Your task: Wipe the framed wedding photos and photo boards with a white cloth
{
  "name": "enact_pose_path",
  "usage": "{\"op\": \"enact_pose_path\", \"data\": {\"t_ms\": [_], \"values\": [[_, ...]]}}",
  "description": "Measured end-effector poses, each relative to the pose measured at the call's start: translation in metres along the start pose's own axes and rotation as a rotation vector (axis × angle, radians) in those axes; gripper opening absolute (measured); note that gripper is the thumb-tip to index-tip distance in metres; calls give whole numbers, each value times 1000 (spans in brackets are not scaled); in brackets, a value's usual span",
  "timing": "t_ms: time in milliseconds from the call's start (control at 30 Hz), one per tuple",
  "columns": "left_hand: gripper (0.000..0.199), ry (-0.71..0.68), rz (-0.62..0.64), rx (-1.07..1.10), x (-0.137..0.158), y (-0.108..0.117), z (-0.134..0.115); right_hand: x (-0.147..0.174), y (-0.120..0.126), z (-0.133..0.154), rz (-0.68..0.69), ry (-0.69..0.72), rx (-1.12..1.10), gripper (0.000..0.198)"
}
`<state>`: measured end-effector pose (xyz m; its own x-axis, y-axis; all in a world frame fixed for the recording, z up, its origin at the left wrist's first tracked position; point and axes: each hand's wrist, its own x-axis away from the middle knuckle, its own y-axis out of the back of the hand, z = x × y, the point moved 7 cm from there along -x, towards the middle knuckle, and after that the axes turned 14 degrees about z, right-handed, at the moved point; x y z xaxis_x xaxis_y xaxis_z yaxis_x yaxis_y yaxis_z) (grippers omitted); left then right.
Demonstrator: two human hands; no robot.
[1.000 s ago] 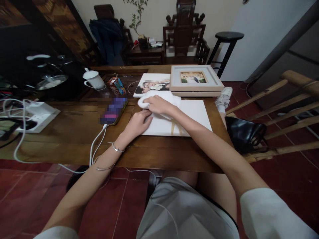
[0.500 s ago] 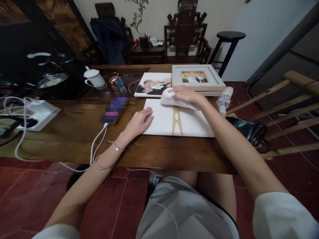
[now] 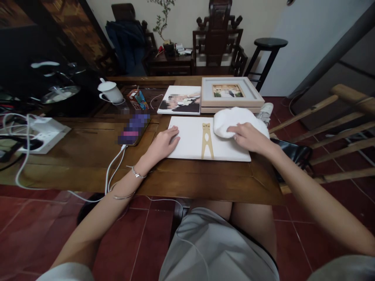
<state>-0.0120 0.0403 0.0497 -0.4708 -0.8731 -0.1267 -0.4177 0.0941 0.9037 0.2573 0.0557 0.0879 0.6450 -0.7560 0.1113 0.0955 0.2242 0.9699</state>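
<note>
A flat white panel (image 3: pixel 187 136) lies on the wooden table in front of me, with a tan, A-shaped piece (image 3: pixel 207 146) with a cat-like top at its middle. My left hand (image 3: pixel 165 142) rests on the panel's left edge, fingers stretched out and holding nothing. On the panel's right part, my right hand (image 3: pixel 249 136) grips a folded, fluffy white cloth (image 3: pixel 234 117). The cloth covers the panel's upper right corner, and some of the right fingertips are hidden in it.
Behind the panel lie a photo print (image 3: pixel 183 102) and a stacked pale picture frame (image 3: pixel 231 105). To the left are a phone (image 3: pixel 133 130) on a charging cable, a small box (image 3: pixel 137 99), a lidded white cup (image 3: pixel 111 93) and a power strip (image 3: pixel 43 138). A wooden chair (image 3: pixel 351 97) stands at right.
My right hand has moved right and toward me with the white cloth, from the panel's top middle to its right side. The tan piece's top is uncovered. My left hand stays put.
</note>
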Motion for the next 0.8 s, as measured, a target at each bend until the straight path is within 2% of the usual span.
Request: {"op": "enact_pose_path", "data": {"t_ms": [67,167,267,333,433,533,800], "values": [[32,-1,3,-5,0,0,0,23,-13,24,43,62,24,33],[32,8,7,-23,-1,-1,1,60,-25,56,31,169,15,36],[32,9,8,-36,-1,-1,0,87,-34,70,24,229,-4,36],[31,8,8,-37,-1,-1,-1,93,-38,70,15,239,-12,34],[31,20,8,-35,-1,-1,-1,85,-36,63,7,241,-21,34],[33,18,11,-45,-1,-1,-1,64,-28,47,15,216,-38,35],[33,16,14,-24,-1,0,-1,-2,-1,-29,-41,72,-26,25]]}}
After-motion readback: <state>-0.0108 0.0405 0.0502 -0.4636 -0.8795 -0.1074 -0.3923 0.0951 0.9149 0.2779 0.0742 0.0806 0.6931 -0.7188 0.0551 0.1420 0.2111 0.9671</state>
